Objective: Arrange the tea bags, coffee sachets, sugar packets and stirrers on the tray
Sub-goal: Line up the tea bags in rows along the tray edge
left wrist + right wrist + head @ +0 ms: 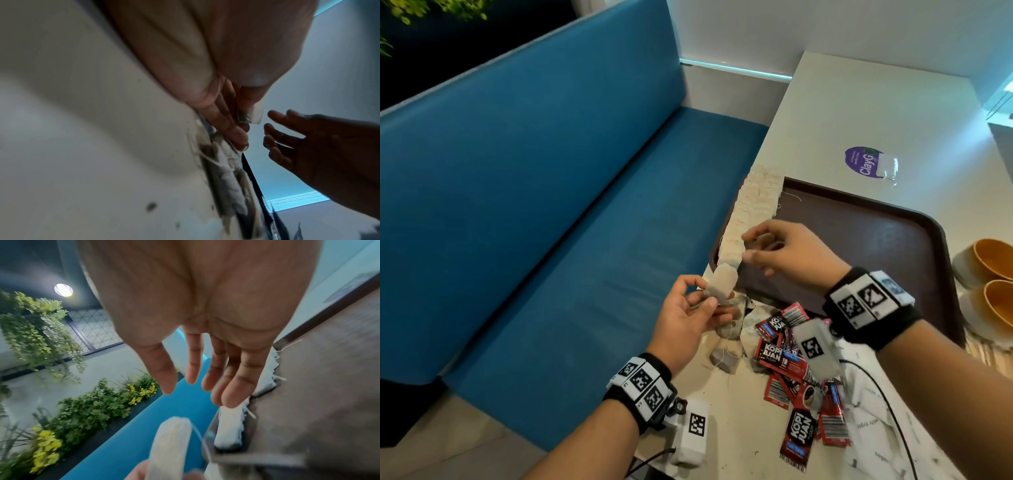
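A dark brown tray lies on the white table. Along its left rim runs a row of pale tea bags, also seen as the row of tea bags in the right wrist view. My left hand pinches one tea bag between thumb and fingers just off the tray's near-left corner; in the right wrist view this held tea bag stands edge-on. My right hand hovers over the near end of the row, fingers straight and holding nothing. Red coffee sachets lie scattered near the tray's front.
A few loose tea bags lie on the table below my left hand. White paper packets and a black cable sit at the near right. Two orange bowls stand right of the tray. A blue bench runs along the left.
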`<state>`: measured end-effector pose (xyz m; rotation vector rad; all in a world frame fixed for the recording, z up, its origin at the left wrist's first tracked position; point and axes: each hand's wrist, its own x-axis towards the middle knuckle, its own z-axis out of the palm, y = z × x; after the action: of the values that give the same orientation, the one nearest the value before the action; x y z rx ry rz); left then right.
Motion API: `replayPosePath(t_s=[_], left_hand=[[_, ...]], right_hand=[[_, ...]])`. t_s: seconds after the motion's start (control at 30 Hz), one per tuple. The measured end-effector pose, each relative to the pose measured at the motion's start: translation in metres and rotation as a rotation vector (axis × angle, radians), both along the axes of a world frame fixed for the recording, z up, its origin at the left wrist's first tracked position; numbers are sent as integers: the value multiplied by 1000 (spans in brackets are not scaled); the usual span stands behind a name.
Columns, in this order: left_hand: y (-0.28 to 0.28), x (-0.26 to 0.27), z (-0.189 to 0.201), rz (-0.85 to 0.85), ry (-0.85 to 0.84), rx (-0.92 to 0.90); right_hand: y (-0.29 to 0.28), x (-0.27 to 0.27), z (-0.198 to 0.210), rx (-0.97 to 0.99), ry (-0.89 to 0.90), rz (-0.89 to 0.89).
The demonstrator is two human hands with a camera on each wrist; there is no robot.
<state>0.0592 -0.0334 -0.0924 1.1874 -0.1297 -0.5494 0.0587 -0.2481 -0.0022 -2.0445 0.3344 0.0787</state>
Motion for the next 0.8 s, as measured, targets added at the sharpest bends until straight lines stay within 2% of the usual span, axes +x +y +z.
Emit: replayPosePath(t_s=[0.23, 0.47, 0.6, 0.7, 0.8], left_hand=[[0, -2, 3, -23, -34, 14], [2, -3, 7, -26, -28, 48], [2, -1, 4, -15, -13, 27], [2, 0, 2, -15, -7, 17], [2, 0, -1, -15, -14, 25]], right_hand=[[28, -21, -20, -4, 108, 33], [33, -22, -17, -58, 0, 36], [6, -6, -17, -83, -62, -108], [-24, 11, -19, -236, -18, -172], [-43, 27, -19, -391, 73, -136]])
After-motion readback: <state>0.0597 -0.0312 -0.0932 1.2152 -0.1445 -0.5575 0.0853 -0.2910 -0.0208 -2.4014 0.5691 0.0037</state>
